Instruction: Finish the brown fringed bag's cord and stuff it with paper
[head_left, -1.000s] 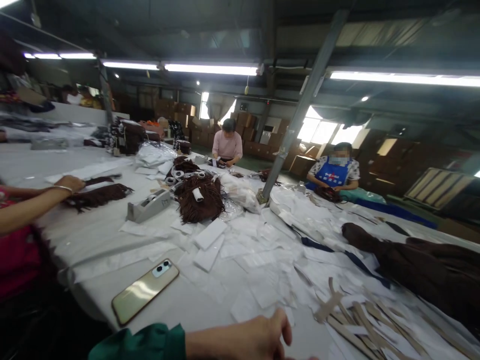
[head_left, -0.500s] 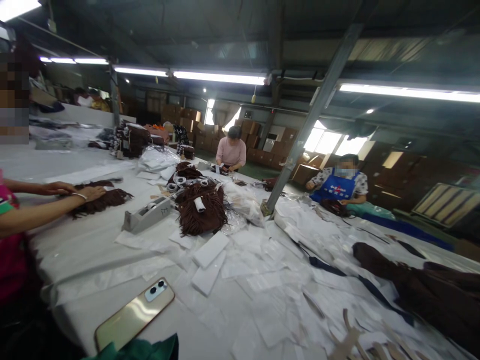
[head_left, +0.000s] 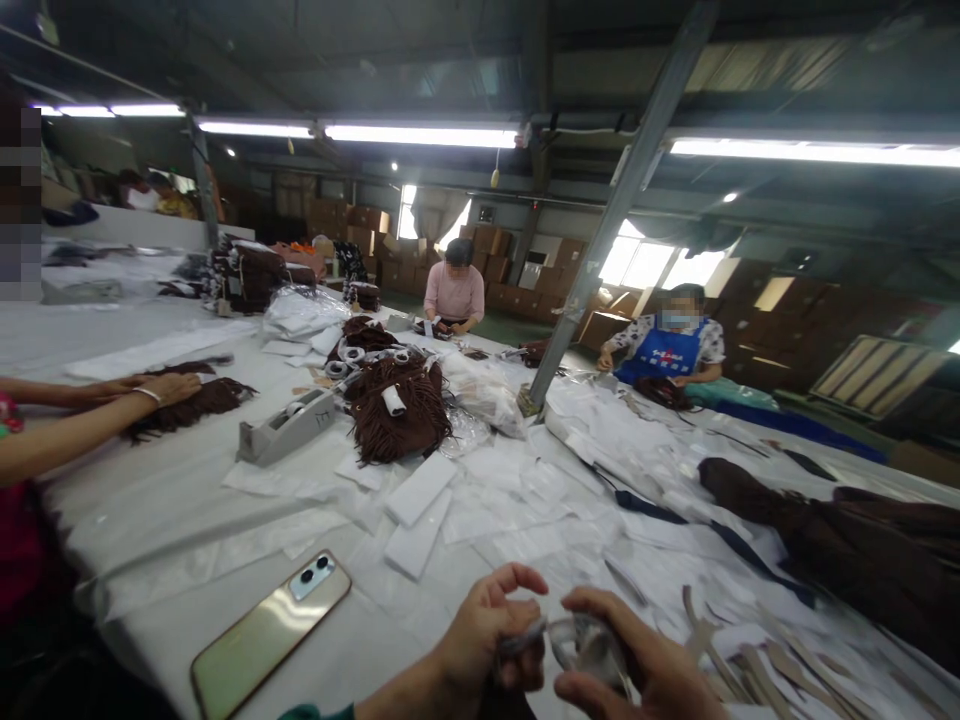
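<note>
Low in the view, my left hand [head_left: 487, 635] and my right hand [head_left: 637, 660] meet above the table. Both are closed on a small piece of clear plastic wrap [head_left: 581, 640] held between them. My left hand pinches its left end with thumb and fingers. My right hand curls around the other side. A gold phone [head_left: 270, 625] lies face down on the white table [head_left: 187, 500] to the left of my hands. White paper slips [head_left: 420, 490] are scattered just beyond them.
A grey tape dispenser [head_left: 285, 430] and a pile of brown fringed fabric [head_left: 394, 405] lie mid-table. A co-worker's arms [head_left: 90, 410] press brown fringe at the left. Two more people sit at the far side. A slanted steel post [head_left: 600, 240] rises from the table. Dark brown cloth [head_left: 847, 540] lies at right.
Both my hands have come up into view holding the clear plastic piece; half a second ago only my green sleeve showed. The co-worker's hands stay on the fringe.
</note>
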